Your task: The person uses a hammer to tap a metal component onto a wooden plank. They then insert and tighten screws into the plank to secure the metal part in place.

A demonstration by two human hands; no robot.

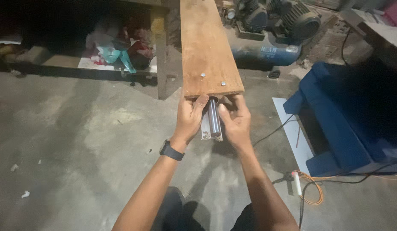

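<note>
1. Grey concrete floor [79, 141] fills most of the frame, stained and dusty, with small white scraps at the lower left.
2. A long wooden plank [207, 47] runs from the top centre down to the middle of the frame; two metal screw heads sit near its lower end.
3. The left hand [191, 117], a black watch [171, 150] on its wrist, curls round the left side of a shiny metal rod [214, 117], with the thumb touching the plank's end.
4. The right hand [235, 122] closes on the rod from the right, fingers up against the plank's edge.
5. The rod lies between both hands, just below the plank's end, over a pale flat bracket [205, 130].
6. A blue air compressor [267, 47] stands at the upper right, a dark blue sofa [335, 124] at the right, and an orange cable [314, 190] at the lower right.
7. A low bench [160, 64] with clutter beneath sits at the upper left.
</note>
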